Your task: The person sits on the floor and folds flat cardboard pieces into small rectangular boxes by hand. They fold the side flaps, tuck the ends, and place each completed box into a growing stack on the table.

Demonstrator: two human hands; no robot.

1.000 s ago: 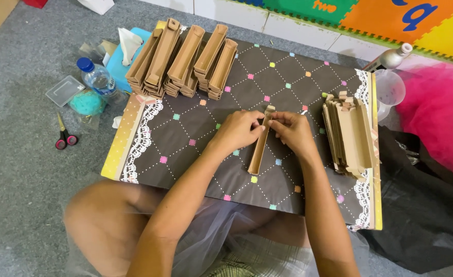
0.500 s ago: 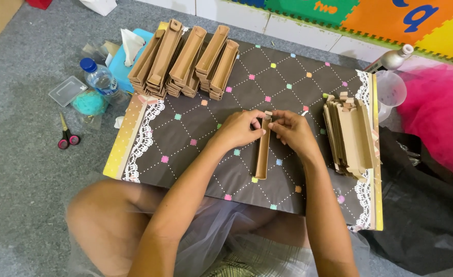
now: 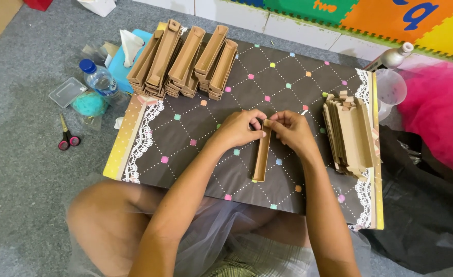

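Observation:
A long narrow brown cardboard tray point(image 3: 262, 154) lies lengthwise on the dark patterned board point(image 3: 195, 149) in front of me. My left hand point(image 3: 239, 128) and my right hand point(image 3: 290, 131) both pinch its far end, fingers folded around the end flaps. Stacks of finished cardboard trays point(image 3: 183, 59) stand at the board's far left. A pile of flat unfolded cardboard blanks point(image 3: 349, 136) lies on the board's right side, just right of my right hand.
On the grey carpet to the left are scissors point(image 3: 66, 136), a water bottle point(image 3: 99, 79), a teal ball point(image 3: 89, 103), a clear plastic lid point(image 3: 67, 91) and a blue tissue box point(image 3: 121, 56). Pink tulle point(image 3: 439, 110) and black fabric point(image 3: 426, 205) lie right.
The cardboard tray has turned to lie straighter on the board, and both hands stay at its far end, fingers working the flaps.

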